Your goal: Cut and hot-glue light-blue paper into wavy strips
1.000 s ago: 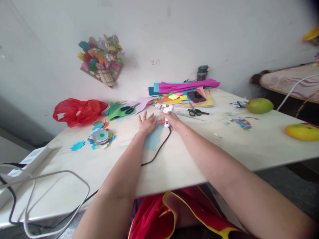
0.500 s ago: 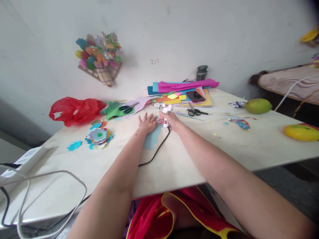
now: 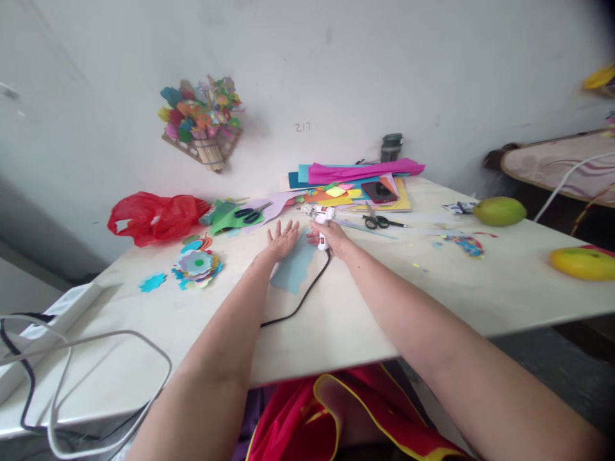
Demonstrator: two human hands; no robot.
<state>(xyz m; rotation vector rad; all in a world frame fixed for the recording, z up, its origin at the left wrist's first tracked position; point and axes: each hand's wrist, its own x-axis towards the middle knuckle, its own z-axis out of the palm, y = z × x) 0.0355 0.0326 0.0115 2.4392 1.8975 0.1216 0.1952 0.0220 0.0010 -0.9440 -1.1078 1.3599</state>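
Note:
In my right hand is a white glue gun with a red switch, its nozzle end pointing up and left. A black cord runs from its handle back toward my left forearm. My left hand has its fingers spread and rests at the upper left edge of a light blue paper piece with a wavy edge. That piece lies flat on the white table between my two hands. Left of my left hand is a stack of layered paper flowers, with a single blue paper flower beside it.
Scissors lie on green paper, near a red plastic bag. Black scissors, a phone and coloured sheets are at the back. Mangoes sit right. A power strip with looping cables is at left.
My left hand has slid a little left and away from the glue gun, uncovering more of the blue paper. My right hand still holds the gun. The whole view has shifted slightly.

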